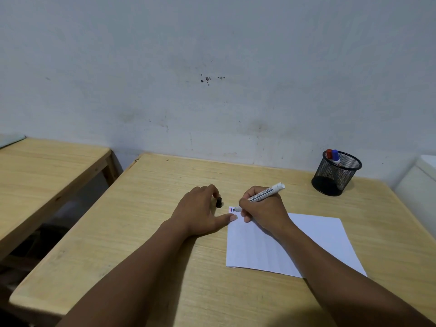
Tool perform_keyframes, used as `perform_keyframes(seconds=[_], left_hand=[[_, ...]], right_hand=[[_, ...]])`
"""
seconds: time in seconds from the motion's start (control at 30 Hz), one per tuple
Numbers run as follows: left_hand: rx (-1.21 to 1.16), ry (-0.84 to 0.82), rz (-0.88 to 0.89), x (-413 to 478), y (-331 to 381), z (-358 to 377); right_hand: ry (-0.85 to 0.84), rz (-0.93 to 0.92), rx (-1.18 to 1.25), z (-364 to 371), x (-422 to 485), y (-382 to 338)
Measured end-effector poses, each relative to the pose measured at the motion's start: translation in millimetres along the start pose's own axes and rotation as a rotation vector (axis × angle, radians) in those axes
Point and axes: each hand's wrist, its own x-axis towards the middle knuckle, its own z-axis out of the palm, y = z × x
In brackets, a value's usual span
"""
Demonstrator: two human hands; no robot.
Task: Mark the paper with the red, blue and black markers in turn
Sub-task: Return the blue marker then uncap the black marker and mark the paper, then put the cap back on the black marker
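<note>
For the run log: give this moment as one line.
stage: black mark | right hand: white-barrelled black marker on white paper sheet | left hand: small black cap

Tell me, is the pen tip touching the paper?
Touching. The head view shows the black marker tip meeting the paper at its far left corner, beside red and blue marks.

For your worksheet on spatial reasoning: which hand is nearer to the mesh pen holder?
Right. The right hand, gripping the marker, is on the paper's corner, left of the pen holder. The left hand is farther left, holding the cap.
</note>
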Motion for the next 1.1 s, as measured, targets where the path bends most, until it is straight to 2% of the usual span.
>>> perform_keyframes(seconds=[0.27, 0.43, 0.6, 0.77, 1.1], left_hand=[[-0.383, -0.037, -0.233, 18, -6, -19], [-0.81, 0.01, -0.312, 44, 35, -44], [-1.122, -0.019, -0.316, 75, 84, -51], [-1.227, -0.082, -0.308, 93, 118, -45], [-1.284, -0.143, -0.3, 104, 151, -29]], right_hand=[[0.116, 0.097, 0.27, -31, 4, -37], [-0.093, 0.105, 0.254, -65, 8, -82], [-0.081, 0.09, 0.35, -92, 6, -110], [-0.025, 0.022, 0.371, -107, 2, -118], [0.029, -0.017, 0.489, -126, 2, -116]])
